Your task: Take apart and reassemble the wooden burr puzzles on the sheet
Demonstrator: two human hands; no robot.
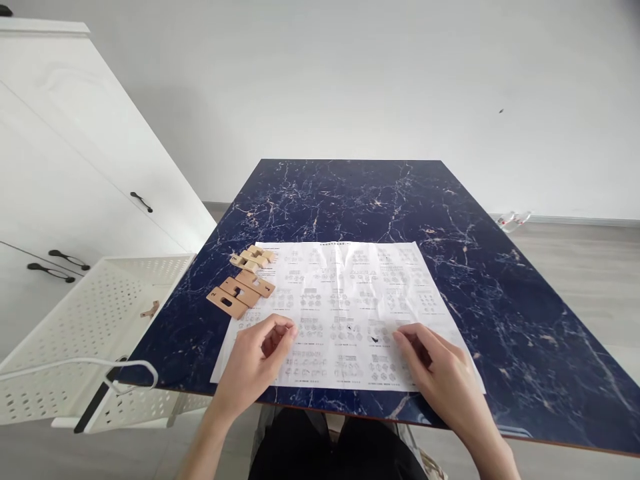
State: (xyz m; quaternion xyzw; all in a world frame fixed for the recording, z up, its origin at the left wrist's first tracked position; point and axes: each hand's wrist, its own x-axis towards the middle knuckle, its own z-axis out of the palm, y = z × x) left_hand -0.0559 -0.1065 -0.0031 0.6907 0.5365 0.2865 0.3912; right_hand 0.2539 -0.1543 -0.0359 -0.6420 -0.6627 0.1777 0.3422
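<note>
A white instruction sheet (345,300) printed with many small diagrams lies unfolded on the dark blue marbled table (375,200). My left hand (260,363) rests on the sheet's near left part, its fingers curled loosely with nothing visible in them. My right hand (437,370) rests on the near right part, fingers bent and fingertips touching the paper. Several flat wooden puzzle pieces (243,283) with slots lie at the sheet's far left corner, apart from both hands.
A white perforated cart basket (75,320) stands left of the table, with one small wooden piece (150,309) inside. White cabinets (60,167) with black handles line the left wall. A clear object (515,219) lies on the floor at the far right.
</note>
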